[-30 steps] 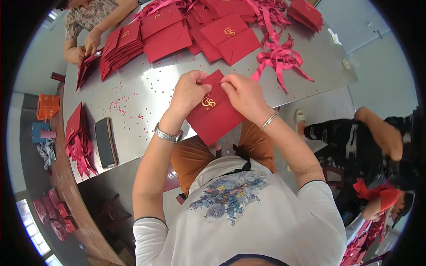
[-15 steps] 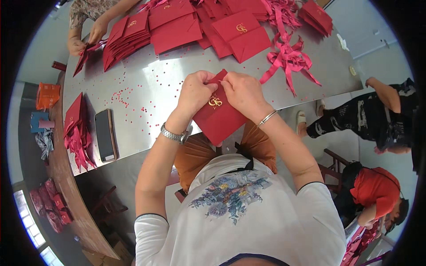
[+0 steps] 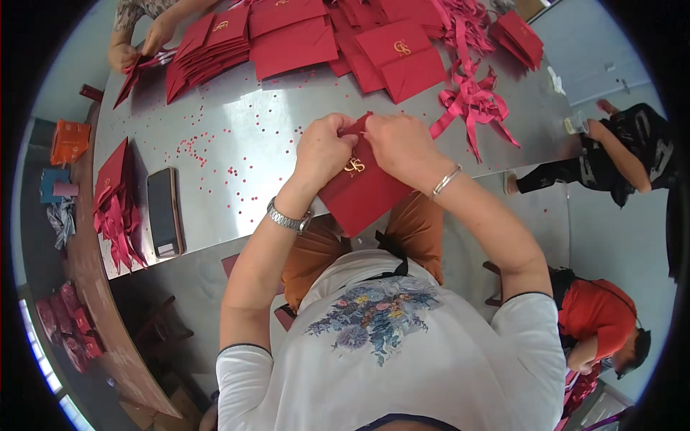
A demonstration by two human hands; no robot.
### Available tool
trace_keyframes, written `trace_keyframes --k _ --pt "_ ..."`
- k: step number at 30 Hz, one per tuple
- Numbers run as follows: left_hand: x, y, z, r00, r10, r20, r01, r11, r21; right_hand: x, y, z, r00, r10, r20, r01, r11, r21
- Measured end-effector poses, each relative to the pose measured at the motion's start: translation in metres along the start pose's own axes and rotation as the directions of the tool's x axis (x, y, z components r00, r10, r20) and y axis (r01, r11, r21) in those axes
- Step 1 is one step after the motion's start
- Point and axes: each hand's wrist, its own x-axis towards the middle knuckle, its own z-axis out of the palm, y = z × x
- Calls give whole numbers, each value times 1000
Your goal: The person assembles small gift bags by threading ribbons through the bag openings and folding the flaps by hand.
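A red paper gift bag (image 3: 370, 188) with a gold emblem is tilted between my hands at the table's near edge, above my lap. My left hand (image 3: 323, 152) grips its upper left side, thumb and fingers pinched at the rim. Opposite it, my right hand (image 3: 399, 144) is closed on the upper right part of the same bag. What the fingertips pinch at the top edge is partly hidden. Beyond my right hand lies a loose bunch of pink-red ribbons (image 3: 474, 102). A dark-screened phone (image 3: 165, 212) rests on the table to the left of my left arm.
Stacks of flat red gift bags (image 3: 295, 43) cover the far side of the metal table (image 3: 280, 154), strewn with small red paper dots. Ribboned bags (image 3: 118, 194) stand at the left edge. Across the table another person's hand (image 3: 126, 57) holds a bag; a person in black (image 3: 625, 154) is at right.
The view has shifted slightly, and my right hand has curled further over the bag's top edge. At right, the person in black has moved, a cup now showing by their hand.
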Motion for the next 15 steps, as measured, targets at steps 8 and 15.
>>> trace_keyframes --k 8,15 --pt "8 -10 -7 995 -11 99 28 984 -173 -5 2 15 980 179 -88 -151 953 265" --pt "11 -17 -8 994 30 101 -13 986 -168 2 -3 20 961 268 -72 -238 929 283"
